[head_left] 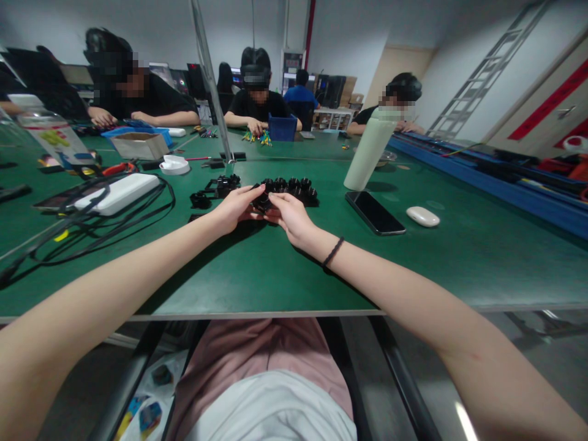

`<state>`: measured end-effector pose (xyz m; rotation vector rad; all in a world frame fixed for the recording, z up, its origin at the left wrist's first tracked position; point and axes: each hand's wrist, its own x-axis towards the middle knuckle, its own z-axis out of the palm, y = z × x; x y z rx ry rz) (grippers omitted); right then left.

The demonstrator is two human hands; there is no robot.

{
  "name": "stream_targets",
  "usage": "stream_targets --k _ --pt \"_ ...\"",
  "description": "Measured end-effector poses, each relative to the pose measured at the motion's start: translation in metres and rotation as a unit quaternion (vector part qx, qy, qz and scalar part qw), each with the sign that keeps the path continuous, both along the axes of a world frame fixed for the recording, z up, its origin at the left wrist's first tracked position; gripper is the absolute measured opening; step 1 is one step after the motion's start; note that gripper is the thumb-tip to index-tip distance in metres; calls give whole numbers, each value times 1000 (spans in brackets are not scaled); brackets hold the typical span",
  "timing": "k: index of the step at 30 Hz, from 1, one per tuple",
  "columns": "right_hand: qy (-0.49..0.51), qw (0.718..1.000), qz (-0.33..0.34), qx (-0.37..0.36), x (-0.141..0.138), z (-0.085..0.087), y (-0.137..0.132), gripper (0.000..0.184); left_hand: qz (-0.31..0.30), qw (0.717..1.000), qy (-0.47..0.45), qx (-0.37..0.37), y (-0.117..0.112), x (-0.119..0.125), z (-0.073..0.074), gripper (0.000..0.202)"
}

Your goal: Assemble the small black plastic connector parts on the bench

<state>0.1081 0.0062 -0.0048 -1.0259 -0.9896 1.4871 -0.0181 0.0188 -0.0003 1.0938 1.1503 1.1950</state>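
Note:
Both my hands meet over the green table (257,269) and pinch a small black plastic part (262,204) between them. My left hand (235,208) closes on it from the left, my right hand (289,215) from the right; a dark band sits on that wrist. Just behind the hands lies a row of several round black parts (294,186). More black pieces (219,186) lie to the left of that row.
A black phone (374,212), a white earbud case (423,216) and a pale green bottle (370,150) stand to the right. A white power bank (120,193) with black cables lies left. Other people work at the far side near a blue bin (282,128) and a metal pole (210,79).

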Motion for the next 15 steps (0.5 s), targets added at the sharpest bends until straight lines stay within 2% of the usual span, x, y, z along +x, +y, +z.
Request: stream_targets --k 15 --pt "3 1000 6 -11 -1 -1 1 18 6 1000 12 -9 1 1 0 15"
